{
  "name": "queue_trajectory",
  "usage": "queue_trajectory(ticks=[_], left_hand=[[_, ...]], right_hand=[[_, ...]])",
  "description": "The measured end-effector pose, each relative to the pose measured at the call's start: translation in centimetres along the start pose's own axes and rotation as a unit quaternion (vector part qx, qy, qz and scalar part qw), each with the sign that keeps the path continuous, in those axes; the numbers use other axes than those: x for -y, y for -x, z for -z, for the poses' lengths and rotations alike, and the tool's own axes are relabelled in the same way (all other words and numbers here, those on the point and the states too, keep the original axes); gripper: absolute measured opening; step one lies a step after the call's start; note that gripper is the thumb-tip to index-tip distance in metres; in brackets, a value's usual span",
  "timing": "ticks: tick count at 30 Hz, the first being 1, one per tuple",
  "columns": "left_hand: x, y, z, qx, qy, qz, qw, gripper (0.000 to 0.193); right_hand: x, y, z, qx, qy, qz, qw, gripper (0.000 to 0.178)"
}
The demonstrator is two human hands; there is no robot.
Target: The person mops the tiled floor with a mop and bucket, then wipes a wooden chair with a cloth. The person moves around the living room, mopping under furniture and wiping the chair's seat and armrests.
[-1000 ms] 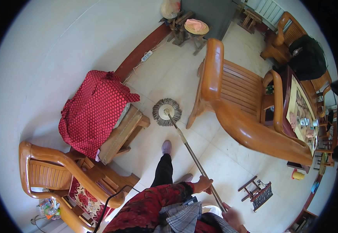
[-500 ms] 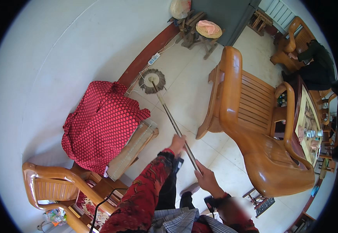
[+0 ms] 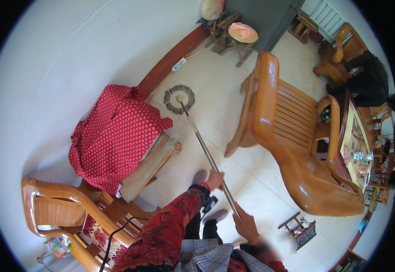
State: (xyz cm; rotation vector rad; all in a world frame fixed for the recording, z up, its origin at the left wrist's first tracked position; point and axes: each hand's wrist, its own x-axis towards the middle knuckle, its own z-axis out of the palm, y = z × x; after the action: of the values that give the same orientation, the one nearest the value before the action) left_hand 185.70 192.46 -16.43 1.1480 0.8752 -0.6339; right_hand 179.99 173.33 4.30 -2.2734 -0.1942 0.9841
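Observation:
A round mop (image 3: 190,97) with a grey fringe and a pale disc rests on the tiled floor near the wall. Its long metal handle (image 3: 203,146) slants back toward me. My left hand (image 3: 215,180) is wrapped round the middle of the handle. Closer to my body, my right hand (image 3: 245,225) grips the handle's upper end. Left of the mop stands something boxy under a red patterned cloth (image 3: 120,136), its contents hidden. A white power strip (image 3: 179,64) with a cable lies on the floor just beyond the mop head.
A large wooden armchair (image 3: 292,118) stands to the right, another wooden chair (image 3: 61,199) at the lower left. A low wooden bench (image 3: 150,172) juts out by the cloth. Stools (image 3: 236,45) stand far ahead. A person (image 3: 370,77) in dark clothes bends at the far right.
The mop head has shifted slightly right and away from the cable by the wall. Both hands have moved a little down and right, still on the handle. Both my shoes now show.

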Motion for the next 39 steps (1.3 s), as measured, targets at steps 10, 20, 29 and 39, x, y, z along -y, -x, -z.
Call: queue_trajectory(ticks=[10,20,29,39], left_hand=[[15.6,16.1,-15.2,0.314,0.044,0.289,0.904,0.045],[6.0,8.1,-8.3,0.166,0.046,0.099,0.980,0.042],[-10.8,-4.9,3.7,0.104,0.041,0.022,0.993,0.060],[-13.9,-1.6,13.4,0.096,0.161,-0.017,0.982,0.054]], right_hand=[[-9.3,23.8,1.8,0.021,-0.203,-0.213,0.955,0.052],[-4.0,13.8,1.5,0.036,-0.250,-0.215,0.943,0.057],[7.4,-8.0,-3.4,-0.054,-0.450,-0.172,0.875,0.055],[13.9,-30.3,-1.2,-0.121,-0.425,-0.125,0.888,0.052]])
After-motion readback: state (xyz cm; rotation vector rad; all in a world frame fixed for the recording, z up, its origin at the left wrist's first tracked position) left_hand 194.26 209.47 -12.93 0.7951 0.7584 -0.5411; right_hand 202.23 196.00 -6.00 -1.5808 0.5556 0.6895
